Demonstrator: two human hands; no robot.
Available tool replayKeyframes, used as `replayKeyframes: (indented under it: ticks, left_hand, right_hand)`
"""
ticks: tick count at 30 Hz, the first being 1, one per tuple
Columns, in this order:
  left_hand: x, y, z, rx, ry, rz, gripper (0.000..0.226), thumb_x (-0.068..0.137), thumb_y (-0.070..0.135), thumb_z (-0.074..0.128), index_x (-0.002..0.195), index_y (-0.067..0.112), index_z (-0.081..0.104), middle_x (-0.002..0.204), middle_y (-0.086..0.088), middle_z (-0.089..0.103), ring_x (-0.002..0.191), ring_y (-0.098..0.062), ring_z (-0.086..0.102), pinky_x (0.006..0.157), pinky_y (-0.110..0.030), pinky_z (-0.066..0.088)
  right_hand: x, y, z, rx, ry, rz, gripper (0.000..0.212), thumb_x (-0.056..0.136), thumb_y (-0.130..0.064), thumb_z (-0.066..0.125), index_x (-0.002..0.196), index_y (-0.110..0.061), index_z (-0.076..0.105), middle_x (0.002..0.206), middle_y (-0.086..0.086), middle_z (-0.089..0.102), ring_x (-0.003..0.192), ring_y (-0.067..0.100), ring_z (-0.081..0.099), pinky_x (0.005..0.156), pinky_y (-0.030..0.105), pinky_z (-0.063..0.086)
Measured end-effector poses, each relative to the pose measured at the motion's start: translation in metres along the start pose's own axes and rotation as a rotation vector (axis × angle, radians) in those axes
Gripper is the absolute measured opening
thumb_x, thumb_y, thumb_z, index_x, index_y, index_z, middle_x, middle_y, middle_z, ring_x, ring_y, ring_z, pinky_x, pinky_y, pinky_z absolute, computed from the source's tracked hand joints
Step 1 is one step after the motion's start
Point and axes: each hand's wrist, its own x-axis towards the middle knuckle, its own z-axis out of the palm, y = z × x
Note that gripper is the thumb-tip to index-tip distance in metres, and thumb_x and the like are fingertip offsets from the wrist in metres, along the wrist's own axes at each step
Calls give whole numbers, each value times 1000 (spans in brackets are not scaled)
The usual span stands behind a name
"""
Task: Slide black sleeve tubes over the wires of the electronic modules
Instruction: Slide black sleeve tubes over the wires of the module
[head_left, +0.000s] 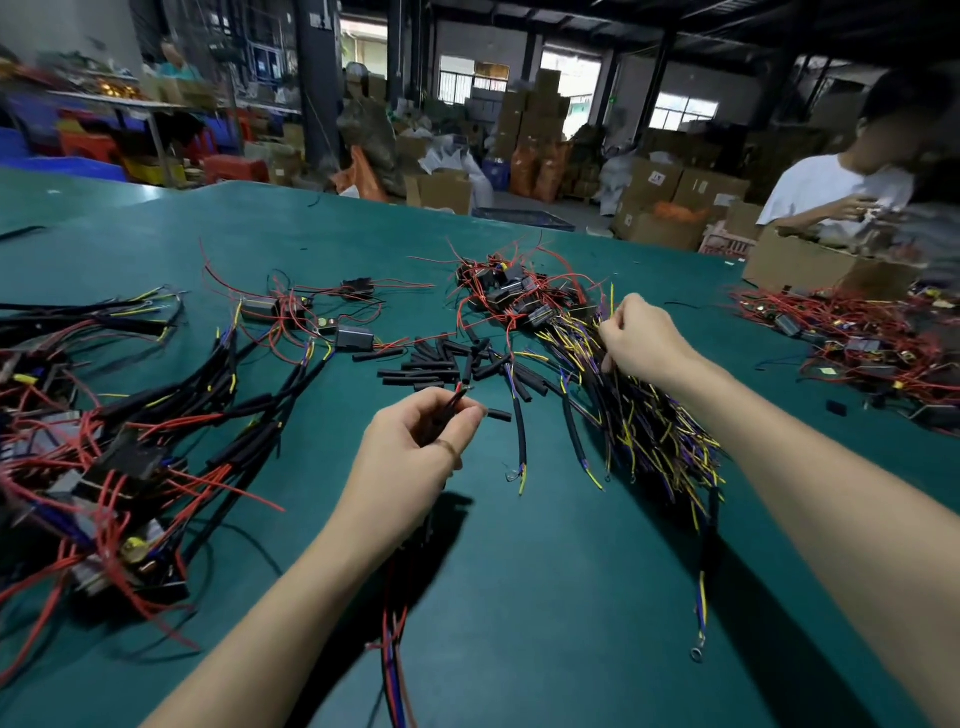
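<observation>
The left hand (415, 441) is curled around a thin bundle of wires, pinching it near the tips between thumb and forefinger; the rest of that bundle (396, 670) hangs down below the wrist, showing red, blue and black strands. The right hand (636, 340) reaches further out, fingers bent and pinching at strands on the near edge of a heap of modules with yellow, purple and red wires (613, 395), though exactly which strand it has is too tangled to tell. Between the hands, on the green table (519, 597), lies a loose scatter of short black sleeve tubes (441, 361), with one stray tube (500, 415) just beside the left fingertips. Finished-looking sleeved assemblies (156, 452) are piled at the left. The step in hand looks like gathering wires before sleeving; next, a tube must be picked up and its bore lined up with the pinched wire ends, kept tight together so none splay
</observation>
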Motion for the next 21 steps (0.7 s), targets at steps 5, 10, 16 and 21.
replayKeyframes:
  ticks: [5,10,16,21]
  left_hand:
    - [1,-1,1,-5,-6,-17,11,89,17,63,81,10,66,49,12,49,43,-2,41,44,-9,33]
    - [0,3,0,-2,-27,-29,18,89,25,64,78,10,68,53,3,45,41,-4,35,42,-12,29]
    - [-4,10,-2,-44,-57,-9,28,91,38,56,76,21,73,57,-5,44,48,-11,35,44,-18,28]
    - [-4,9,-2,-86,-45,25,25,93,21,57,69,20,66,57,-7,42,61,-20,38,59,-27,33]
  right_hand:
    - [-11,-7,-7,441,-57,48,15,98,-10,44,87,-6,54,73,12,68,60,21,48,50,25,40]
    - [-58,-19,-9,1254,-133,57,10,99,-5,45,94,-7,53,77,10,67,53,8,52,49,13,46]
    - [-99,-21,1,1587,-94,125,17,99,-4,44,84,-7,50,74,9,72,59,10,61,58,14,51]
    - [-117,-11,-1,1396,-133,213,16,98,-12,49,87,-1,54,78,13,72,61,15,65,54,17,52]
